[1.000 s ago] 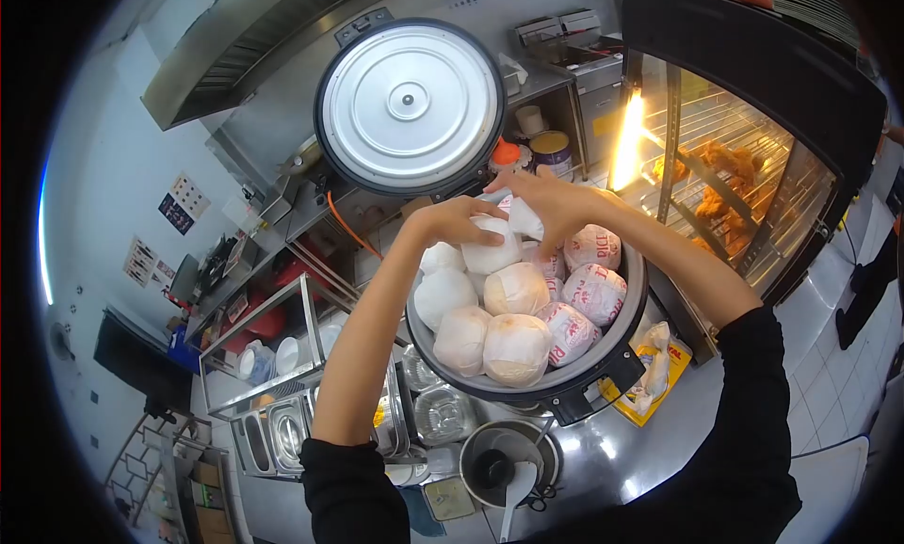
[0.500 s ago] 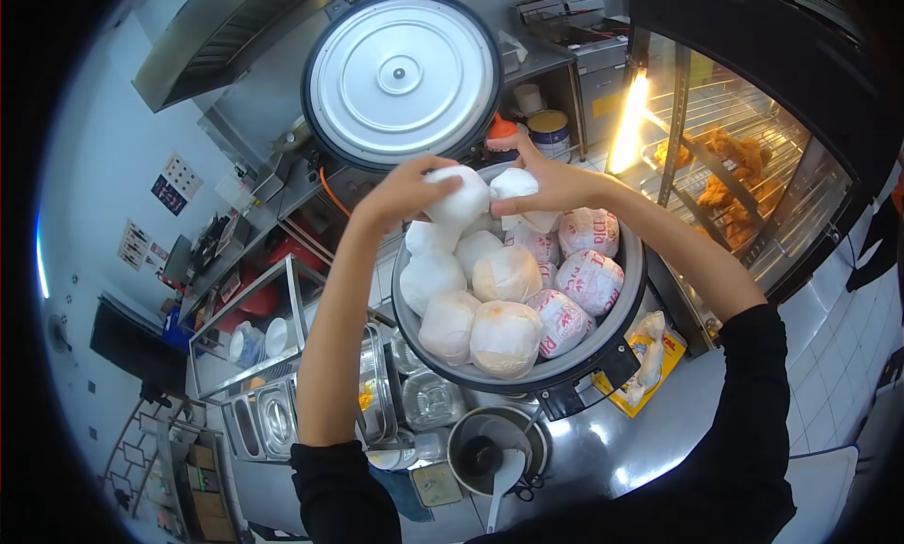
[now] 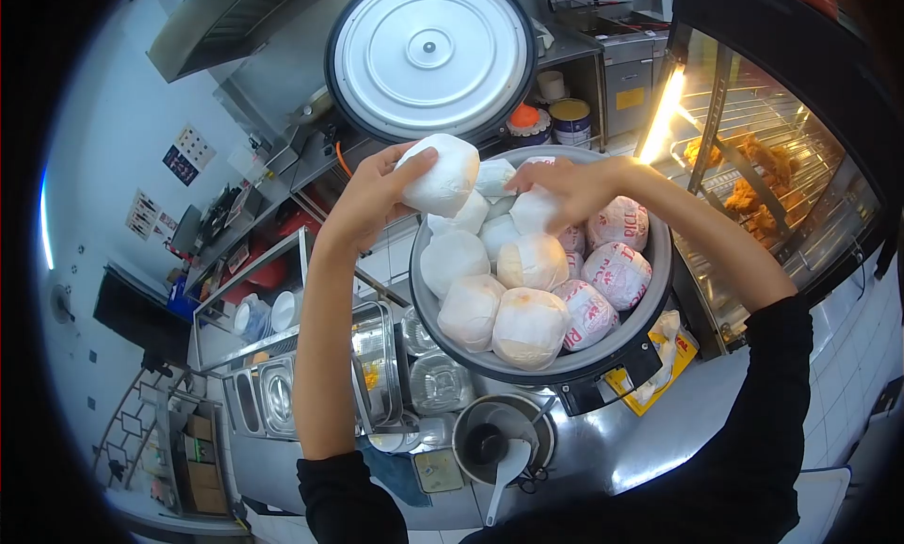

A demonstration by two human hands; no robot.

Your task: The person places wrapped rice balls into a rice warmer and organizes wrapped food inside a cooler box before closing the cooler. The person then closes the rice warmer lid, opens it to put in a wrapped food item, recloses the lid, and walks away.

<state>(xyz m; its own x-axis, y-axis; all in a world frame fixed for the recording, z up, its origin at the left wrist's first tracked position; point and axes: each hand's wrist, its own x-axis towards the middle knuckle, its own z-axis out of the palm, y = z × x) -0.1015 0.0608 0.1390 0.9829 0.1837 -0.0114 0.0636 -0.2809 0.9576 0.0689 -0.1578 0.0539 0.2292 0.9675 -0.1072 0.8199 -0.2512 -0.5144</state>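
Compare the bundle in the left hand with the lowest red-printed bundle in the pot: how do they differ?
The held bundle shows plain white wrap; the printed bundle has red lettering. The held bundle is raised in the left hand; the printed bundle rests in the pot. Both are rounded and wrapped.
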